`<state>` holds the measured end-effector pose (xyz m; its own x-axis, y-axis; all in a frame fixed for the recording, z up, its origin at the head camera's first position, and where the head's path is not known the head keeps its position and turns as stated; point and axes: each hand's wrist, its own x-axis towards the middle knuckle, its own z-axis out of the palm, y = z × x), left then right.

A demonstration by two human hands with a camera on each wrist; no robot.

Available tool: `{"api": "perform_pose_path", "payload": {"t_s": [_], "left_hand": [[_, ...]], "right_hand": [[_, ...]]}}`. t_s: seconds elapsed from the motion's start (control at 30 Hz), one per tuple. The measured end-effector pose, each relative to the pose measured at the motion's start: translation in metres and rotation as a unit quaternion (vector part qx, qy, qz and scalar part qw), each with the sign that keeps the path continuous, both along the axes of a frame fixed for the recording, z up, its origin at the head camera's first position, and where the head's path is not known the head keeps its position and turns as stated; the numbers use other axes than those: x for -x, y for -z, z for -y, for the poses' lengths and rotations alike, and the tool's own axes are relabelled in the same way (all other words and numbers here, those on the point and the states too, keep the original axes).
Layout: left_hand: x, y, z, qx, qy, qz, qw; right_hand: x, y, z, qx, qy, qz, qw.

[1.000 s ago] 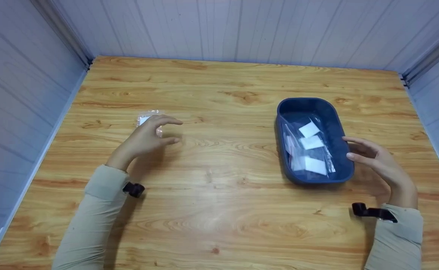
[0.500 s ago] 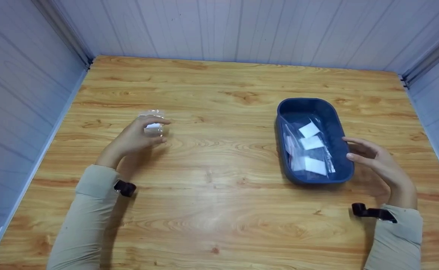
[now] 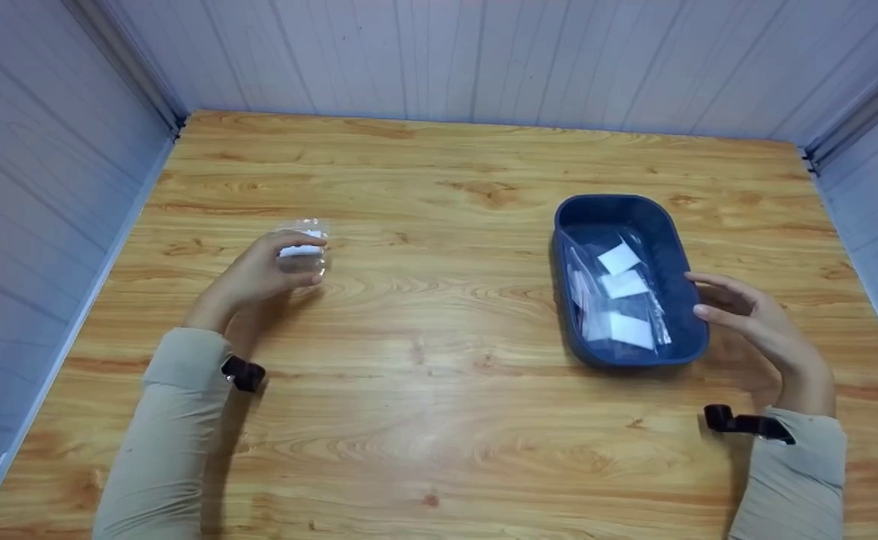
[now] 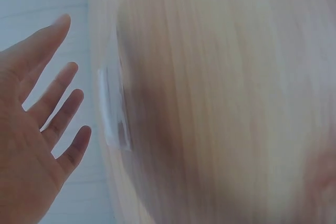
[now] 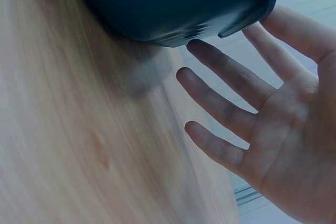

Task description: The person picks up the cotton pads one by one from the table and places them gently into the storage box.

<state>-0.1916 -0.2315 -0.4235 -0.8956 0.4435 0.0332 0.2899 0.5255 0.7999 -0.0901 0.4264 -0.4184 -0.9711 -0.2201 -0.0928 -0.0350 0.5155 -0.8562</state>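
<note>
A small clear zip bag (image 3: 300,250) with a white piece inside lies on the table at the left. Just above it hovers my left hand (image 3: 255,271), partly hiding it, with thumb and fingers spread apart. The left wrist view shows the hand's fingers apart from the bag (image 4: 111,109), holding nothing. On the right stands a dark blue plastic box (image 3: 672,251) with several clear bags (image 3: 630,331) in it, each showing a white piece. My right hand (image 3: 769,326) touches the box's right rim with thumb and index finger. Its other fingers extend loosely beneath the rim (image 5: 283,119).
The wood-patterned table (image 3: 439,420) spreads between the two hands. Pale panel walls (image 3: 439,60) enclose it at the back and on both sides. A dark wrist camera (image 3: 244,373) sits on each sleeve.
My left hand has moved left and slightly back, and now stands over the small bag, with a narrower gap between thumb and fingers. The right hand and the box stay in place.
</note>
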Motion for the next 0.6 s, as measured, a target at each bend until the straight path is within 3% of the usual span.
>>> {"api": "perform_pose_path", "payload": {"t_s": [0.17, 0.37, 0.6], "left_hand": [[0.0018, 0.0033, 0.0013, 0.016, -0.010, 0.003, 0.9998], [0.0046, 0.0056, 0.0026, 0.018, -0.019, 0.038, 0.9989], [0.0060, 0.0066, 0.0034, 0.019, -0.012, 0.047, 0.9987]], "right_hand": [[0.0001, 0.0005, 0.0001, 0.005, -0.001, -0.002, 1.000], [0.0001, 0.0006, -0.0004, 0.004, -0.001, 0.005, 1.000], [-0.0010, 0.0011, 0.0000, 0.006, -0.003, 0.007, 1.000]]}}
